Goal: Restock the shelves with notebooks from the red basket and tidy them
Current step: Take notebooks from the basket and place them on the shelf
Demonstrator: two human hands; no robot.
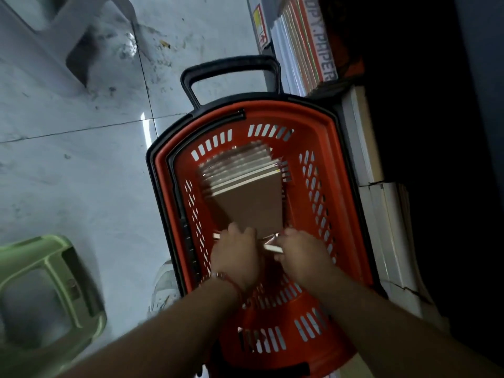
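both hands were inside the red basket (335, 170), which stood on the tiled floor (81, 165) beside the shelves (381, 214). the left hand (236, 256) and right hand (302, 253) had fingers curled onto the near edge of the stack of brown notebooks (251, 197), which lay fanned toward the basket's far end below the black handle (231, 66). a green stool (41, 290) stood at the floor's near left.

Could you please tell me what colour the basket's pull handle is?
Black; the pull handle on the red basket shows clearly in the head view.
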